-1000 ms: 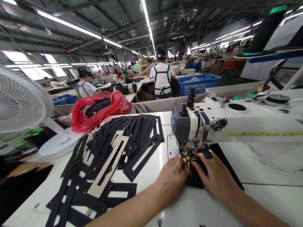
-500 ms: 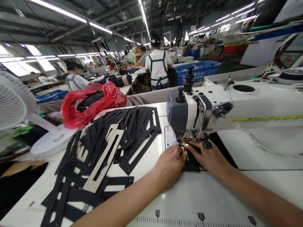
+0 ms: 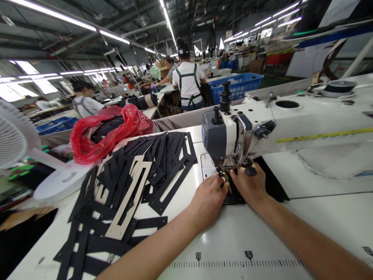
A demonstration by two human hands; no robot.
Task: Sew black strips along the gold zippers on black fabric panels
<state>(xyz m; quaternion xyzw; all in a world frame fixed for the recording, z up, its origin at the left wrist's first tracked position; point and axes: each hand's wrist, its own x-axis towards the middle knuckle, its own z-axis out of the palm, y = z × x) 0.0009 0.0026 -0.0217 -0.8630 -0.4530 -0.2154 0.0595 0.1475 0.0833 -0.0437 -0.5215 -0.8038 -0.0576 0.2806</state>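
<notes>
1. L hand (image 3: 208,198) – fingers bunched, tips down at blk fabric pc (image 3: 234,197), just L of the gold-coloured zip (image 3: 230,188). Can't tell if it's pinching or only pressing.
2. R hand (image 3: 250,182) – on the other side of the zip, fingers angled in toward it, tips partly hidden; can't tell its grip either. A dark oval part (image 3: 250,171) overlaps it in view.
3. Blk fabric pc lies flat on the table (image 3: 180,229), btwn both hands, its far end under the head of the sewing machine (image 3: 216,136). Zip runs along it; far end hard to see.
4. Blk sheet (image 3: 274,184) sticks out R of the R hand; can't tell if it's the same pc.
5. L of the hands, approx. mid-table: loose heap of blk frame pcs (image 3: 159,205), each w/ a long slot, overlapping at odd angles. Beige frame pc (image 3: 116,231) lies slantwise on top.
6. Red plastic bag (image 3: 80,146) w/ dark material inside, at far end of heap; white fan (image 3: 62,181) to its L.
7. Ruler marks (image 3: 233,264) along table's near part; yellow tape (image 3: 323,136) along machine arm.
8. Bkgd: person in white top (image 3: 190,81), back turned, beside blue basket (image 3: 237,92).
</notes>
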